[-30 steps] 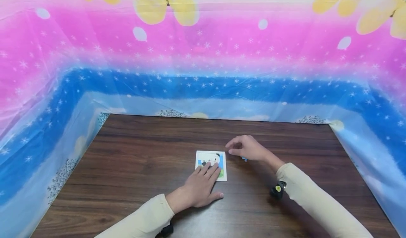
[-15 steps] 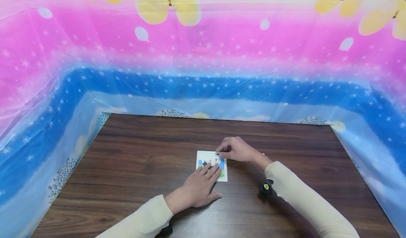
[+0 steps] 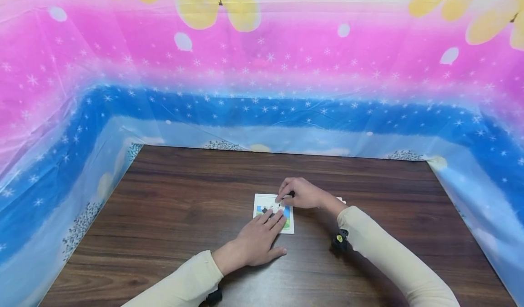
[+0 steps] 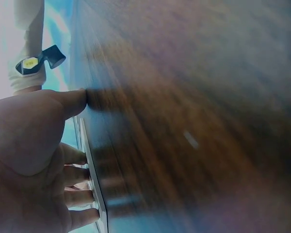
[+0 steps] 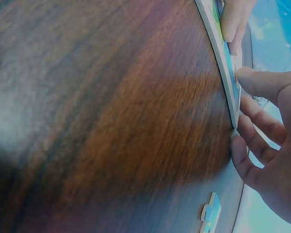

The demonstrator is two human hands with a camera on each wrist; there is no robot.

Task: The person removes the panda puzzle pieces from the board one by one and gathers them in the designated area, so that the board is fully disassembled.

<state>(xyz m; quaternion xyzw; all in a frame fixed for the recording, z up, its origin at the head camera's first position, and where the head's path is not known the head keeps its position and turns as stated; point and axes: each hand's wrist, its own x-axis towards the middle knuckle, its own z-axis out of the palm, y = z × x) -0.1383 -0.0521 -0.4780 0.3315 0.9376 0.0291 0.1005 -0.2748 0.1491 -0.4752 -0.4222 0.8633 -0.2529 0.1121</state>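
A small square picture panel (image 3: 291, 227) with a white border and a black-and-white animal on it lies on the table. My left hand (image 3: 258, 241) lies flat, its spread fingers resting on the panel's lower part; in the left wrist view the fingers of that hand (image 4: 34, 145) reach over the panel's edge (image 4: 96, 182). Above the panel's upper right part, my right hand (image 3: 304, 194) has thumb and forefinger bent together at a small dark-and-white piece, mostly hidden. The right wrist view has this hand (image 5: 276, 121) at the panel's corner (image 5: 223, 58), thumb over its face.
A loose blue piece with a pale edge (image 5: 212, 213) lies on the table beyond my right hand; a white edge (image 3: 341, 200) shows behind the right wrist. The dark wooden table (image 3: 184, 184) is bordered by a pink and blue cloth (image 3: 245, 111).
My right hand has moved left from beside the panel to over its upper right part, its fingertips drawing together. My left hand has stayed on the panel.
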